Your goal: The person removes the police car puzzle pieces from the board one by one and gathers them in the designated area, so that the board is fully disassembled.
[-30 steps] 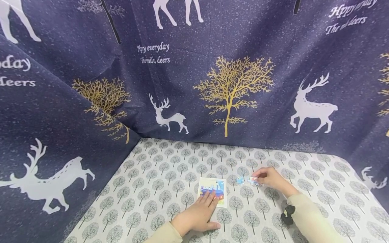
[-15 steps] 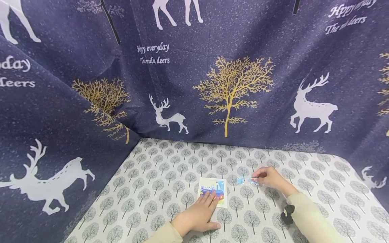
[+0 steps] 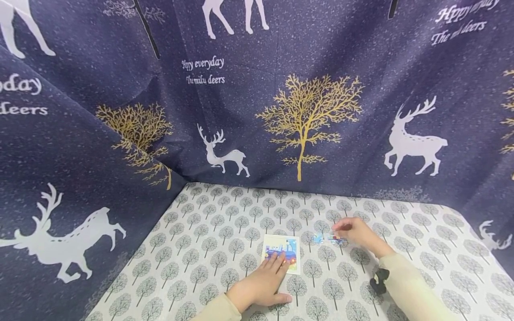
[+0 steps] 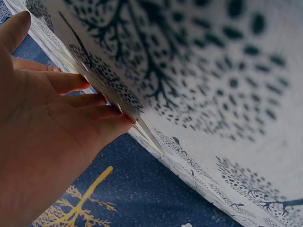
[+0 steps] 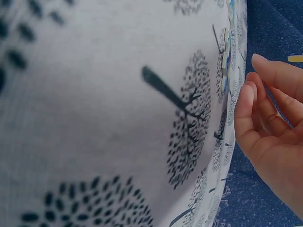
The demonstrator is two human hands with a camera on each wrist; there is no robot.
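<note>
My left hand [image 3: 263, 278] rests with straight fingers on a square picture board [image 3: 290, 247] showing a blue vehicle with eyes. In the left wrist view, the fingertips of my left hand [image 4: 61, 123] lie on the thin board, seen edge-on. To the right of the board, two small blue jigsaw puzzle pieces [image 3: 321, 239] lie side by side on the cloth, edges meeting. Just above the right-hand piece hovers my right hand [image 3: 356, 232], fingers loosely bent. The right wrist view shows my right hand [image 5: 272, 113] holding nothing, beside the low edge of the pieces [image 5: 225, 61].
A white tablecloth [image 3: 225, 223] printed with grey trees covers the table. A dark blue curtain [image 3: 249, 111] with deer and golden trees hangs behind and to the left. A black ornament [image 3: 379, 281] sits at the right sleeve.
My right hand has slid its puzzle piece left against the other piece, closing the gap, then let go and lifted slightly. My left hand has stayed on the board.
</note>
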